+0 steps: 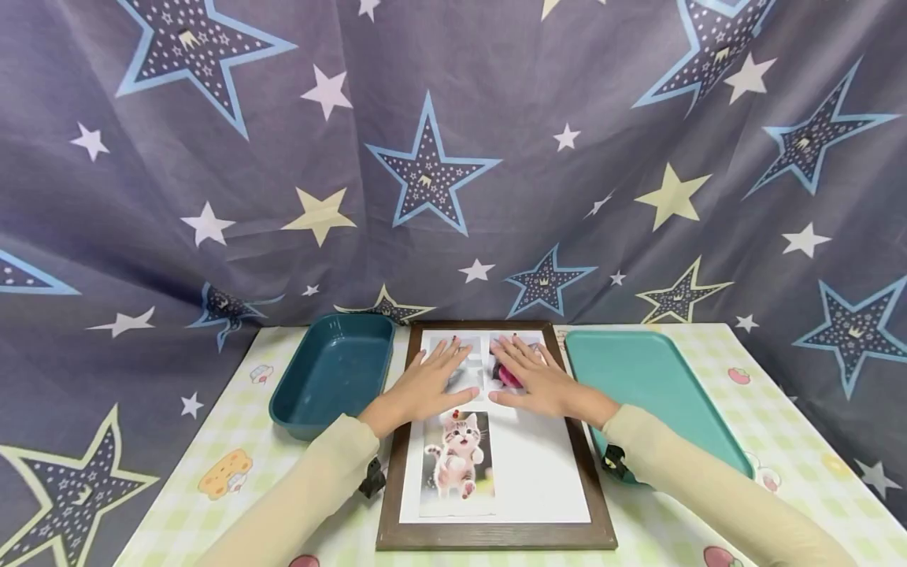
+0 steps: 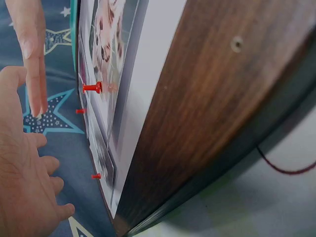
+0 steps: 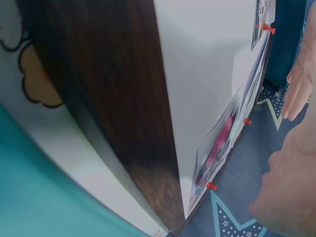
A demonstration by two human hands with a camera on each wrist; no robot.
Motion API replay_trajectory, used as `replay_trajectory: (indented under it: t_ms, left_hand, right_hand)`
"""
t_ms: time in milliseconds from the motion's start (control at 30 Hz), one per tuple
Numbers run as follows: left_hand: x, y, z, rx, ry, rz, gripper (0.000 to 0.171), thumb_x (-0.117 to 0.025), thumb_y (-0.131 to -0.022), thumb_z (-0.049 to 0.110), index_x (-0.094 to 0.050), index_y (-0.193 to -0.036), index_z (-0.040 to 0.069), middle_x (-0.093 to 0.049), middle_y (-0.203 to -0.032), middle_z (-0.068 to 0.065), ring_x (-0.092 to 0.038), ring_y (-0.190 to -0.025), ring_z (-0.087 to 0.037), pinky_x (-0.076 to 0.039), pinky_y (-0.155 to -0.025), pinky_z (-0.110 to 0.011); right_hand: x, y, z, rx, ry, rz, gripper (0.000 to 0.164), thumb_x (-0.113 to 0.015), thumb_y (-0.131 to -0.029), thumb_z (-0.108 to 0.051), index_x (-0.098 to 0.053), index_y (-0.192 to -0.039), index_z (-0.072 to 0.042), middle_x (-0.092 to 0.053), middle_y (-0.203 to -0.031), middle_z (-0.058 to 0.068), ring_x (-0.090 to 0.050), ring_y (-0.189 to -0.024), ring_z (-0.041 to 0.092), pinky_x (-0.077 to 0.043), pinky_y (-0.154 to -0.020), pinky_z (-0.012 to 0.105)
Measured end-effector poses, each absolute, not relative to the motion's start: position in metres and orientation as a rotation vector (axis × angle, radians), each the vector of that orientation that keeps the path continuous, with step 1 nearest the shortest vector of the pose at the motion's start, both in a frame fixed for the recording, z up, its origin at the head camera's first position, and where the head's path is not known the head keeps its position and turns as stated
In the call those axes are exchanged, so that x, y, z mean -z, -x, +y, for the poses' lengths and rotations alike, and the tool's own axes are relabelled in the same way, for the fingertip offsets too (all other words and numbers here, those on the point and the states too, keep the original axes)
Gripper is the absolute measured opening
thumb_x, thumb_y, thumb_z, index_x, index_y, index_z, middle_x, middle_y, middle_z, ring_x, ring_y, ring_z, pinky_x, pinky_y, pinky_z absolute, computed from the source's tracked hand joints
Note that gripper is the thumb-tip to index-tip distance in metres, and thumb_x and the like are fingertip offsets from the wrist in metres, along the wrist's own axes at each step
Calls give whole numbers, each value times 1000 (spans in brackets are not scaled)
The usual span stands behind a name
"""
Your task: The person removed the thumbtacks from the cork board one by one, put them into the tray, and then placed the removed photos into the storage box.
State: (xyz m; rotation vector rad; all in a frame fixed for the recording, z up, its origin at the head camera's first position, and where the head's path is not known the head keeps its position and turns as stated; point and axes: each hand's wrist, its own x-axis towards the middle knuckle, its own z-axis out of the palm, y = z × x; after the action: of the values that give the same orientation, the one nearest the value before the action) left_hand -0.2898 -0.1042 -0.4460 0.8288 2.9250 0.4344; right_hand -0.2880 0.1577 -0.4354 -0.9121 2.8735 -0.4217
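A brown wooden-framed white board (image 1: 496, 537) lies on the table. My left hand (image 1: 425, 390) is above its upper-left photo (image 1: 473, 372), fingers spread. My right hand (image 1: 542, 387), also spread, covers part of the upper-right photo (image 1: 508, 378), which has a pink patch. The wrist views show both hands apart from the board, holding nothing. Below the left hand is a kitten photo (image 1: 459, 465) at the lower left of the board. A red push pin (image 2: 94, 88) stands at its top edge; further red pins (image 3: 211, 185) stand at the upper photos.
A deep dark-teal bin (image 1: 333, 378) stands left of the board. To the right lies a flat turquoise tray (image 1: 638, 370), partly under the right sleeve. The tablecloth (image 1: 234, 409) is green-checked. Behind the table hangs a grey curtain (image 1: 538, 205) with stars.
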Motion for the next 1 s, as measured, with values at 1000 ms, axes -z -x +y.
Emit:
replay_trajectory:
  t_ms: [1000]
  left_hand:
    - [424,332,-123,-402,-707,2948,82,-51,-101,58,-22,-164,13,-20,-169,-18,-16,-157,-38,-20,-124,-63]
  right_hand:
    - [426,314,147,690,877,2910,81,-49,-102,-57,-14,-165,-21,-10,-172,5,-8,-160,29,-1,-126,64]
